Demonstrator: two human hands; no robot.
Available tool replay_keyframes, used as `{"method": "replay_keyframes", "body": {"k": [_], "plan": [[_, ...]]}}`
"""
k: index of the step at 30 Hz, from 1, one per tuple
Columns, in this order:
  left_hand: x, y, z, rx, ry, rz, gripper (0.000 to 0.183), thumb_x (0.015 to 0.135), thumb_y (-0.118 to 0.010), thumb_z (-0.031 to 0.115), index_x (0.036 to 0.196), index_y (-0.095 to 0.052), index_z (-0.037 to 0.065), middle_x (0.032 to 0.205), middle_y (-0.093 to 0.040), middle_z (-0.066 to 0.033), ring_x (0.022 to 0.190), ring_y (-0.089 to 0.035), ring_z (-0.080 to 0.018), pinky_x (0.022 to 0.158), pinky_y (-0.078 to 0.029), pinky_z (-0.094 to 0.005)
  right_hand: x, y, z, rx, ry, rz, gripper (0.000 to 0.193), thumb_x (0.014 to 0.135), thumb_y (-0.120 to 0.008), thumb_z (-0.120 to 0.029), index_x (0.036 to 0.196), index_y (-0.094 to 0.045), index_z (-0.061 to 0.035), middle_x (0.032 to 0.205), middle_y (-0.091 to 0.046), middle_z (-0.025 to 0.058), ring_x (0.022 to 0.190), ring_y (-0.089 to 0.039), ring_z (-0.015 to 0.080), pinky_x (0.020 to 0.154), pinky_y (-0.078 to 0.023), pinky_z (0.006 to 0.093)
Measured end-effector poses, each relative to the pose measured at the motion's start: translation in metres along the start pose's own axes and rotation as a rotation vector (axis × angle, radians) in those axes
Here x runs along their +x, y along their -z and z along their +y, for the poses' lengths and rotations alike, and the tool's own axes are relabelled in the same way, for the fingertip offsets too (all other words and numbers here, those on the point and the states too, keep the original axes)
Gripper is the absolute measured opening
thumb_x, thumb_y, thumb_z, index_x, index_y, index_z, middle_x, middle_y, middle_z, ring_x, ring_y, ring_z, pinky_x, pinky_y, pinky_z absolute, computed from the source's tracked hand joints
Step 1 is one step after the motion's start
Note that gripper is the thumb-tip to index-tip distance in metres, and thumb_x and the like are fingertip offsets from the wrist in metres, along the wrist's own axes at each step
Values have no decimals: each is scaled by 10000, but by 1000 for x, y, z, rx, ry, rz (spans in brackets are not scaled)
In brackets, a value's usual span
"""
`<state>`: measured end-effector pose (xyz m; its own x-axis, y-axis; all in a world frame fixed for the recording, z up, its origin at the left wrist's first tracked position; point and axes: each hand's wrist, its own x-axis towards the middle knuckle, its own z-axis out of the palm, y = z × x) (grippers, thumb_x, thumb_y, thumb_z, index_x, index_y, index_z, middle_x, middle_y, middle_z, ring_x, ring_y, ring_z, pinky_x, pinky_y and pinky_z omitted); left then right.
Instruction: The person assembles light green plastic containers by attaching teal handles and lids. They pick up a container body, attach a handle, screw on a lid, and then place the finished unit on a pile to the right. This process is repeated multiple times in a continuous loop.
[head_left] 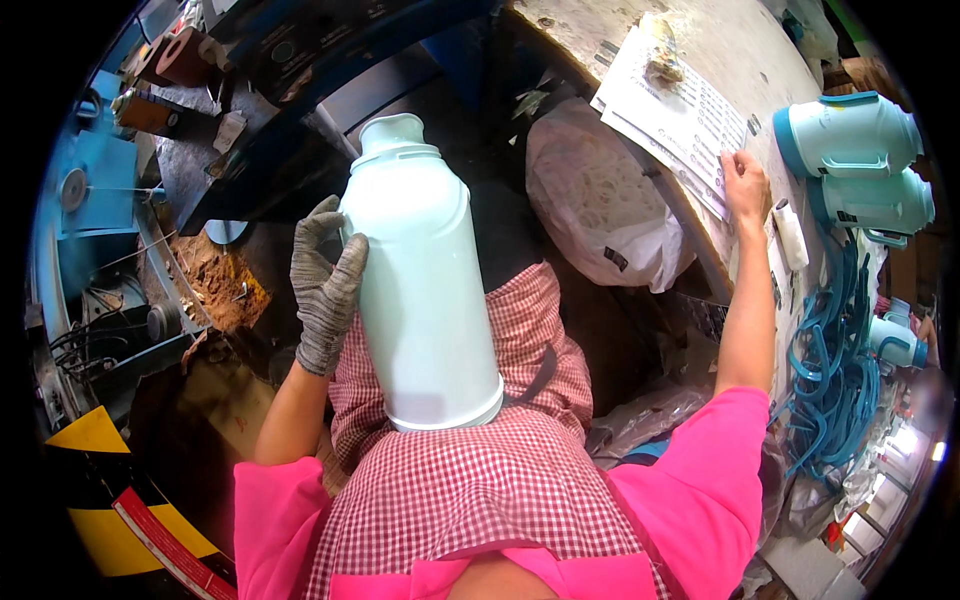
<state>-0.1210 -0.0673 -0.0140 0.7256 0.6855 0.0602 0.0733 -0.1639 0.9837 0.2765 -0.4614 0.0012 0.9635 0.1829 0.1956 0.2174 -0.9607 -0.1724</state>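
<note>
A pale mint flask body point(425, 290) rests on the person's lap, its wide base against the red-checked apron point(470, 480). The lap probably serves as a support that takes most of the weight. The narrow neck points away from the person; the long axis runs from the apron outward, leaning slightly to the left, with the broad smooth side turned up toward the face, which likely leaves that side easy to see and reach.

At the flask's left shoulder, the gloved left hand point(330, 270) is partly spread, thumb apart from the bent fingers; the thumb lies over the flask's edge, seemingly to steady it. How hard it presses, I cannot tell.

Well to the right of the flask, the bare right hand point(745, 185) has its fingers bent together at the edge of the printed sheets point(665, 110). I cannot tell whether it pinches one. The sheets lie on the workbench point(750, 50), within that arm's reach.

Between flask and bench sits a white bag point(560, 180). Farther right of the flask are two mint jugs point(850, 135) and tangled blue straps point(830, 370); far to its left, blue machinery point(105, 170).
</note>
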Motion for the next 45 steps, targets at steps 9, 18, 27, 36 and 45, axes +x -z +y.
{"method": "replay_keyframes", "body": {"k": [9,18,27,36,45], "plan": [[-3,-3,11,-92,20,-18,321,863,-656,123,1148,-534,37,1338,-481,-138,1199,-477,-217,1054,-374,-371,-2,2,-5,-72,96,10,526,858,-568,-613,889,-661,-96,861,-692,142,841,-660,343,706,-487,458],[-7,-10,-5,-31,-19,4,474,850,-697,211,1292,-540,149,1416,-429,-158,1318,-409,-310,1118,-316,-443,-152,31,-206,1052,382,-326,302,782,-817,-262,691,-629,-44,617,-507,-42,567,-419,57,498,-330,233],[-7,-13,1,-62,11,-1,486,842,-693,201,1296,-537,123,1422,-421,-171,1310,-426,-312,1118,-316,-422,-207,6,-268,1268,313,-678,325,752,-834,-234,715,-618,7,630,-569,6,592,-483,70,548,-401,233],[-7,-11,-2,-29,-1,-4,465,872,-662,209,1308,-531,114,1417,-425,-164,1321,-415,-294,1118,-308,-423,-202,6,-265,1189,310,-700,329,758,-827,-273,719,-642,-5,617,-584,7,579,-498,70,547,-410,236],[-5,-8,5,-35,17,-108,759,728,-793,379,1353,-455,113,1423,-377,-181,1318,-411,-333,1104,-340,-437,-195,10,-262,1078,306,-773,278,798,-792,-233,741,-638,-9,660,-578,-6,624,-503,64,587,-407,229]]}}
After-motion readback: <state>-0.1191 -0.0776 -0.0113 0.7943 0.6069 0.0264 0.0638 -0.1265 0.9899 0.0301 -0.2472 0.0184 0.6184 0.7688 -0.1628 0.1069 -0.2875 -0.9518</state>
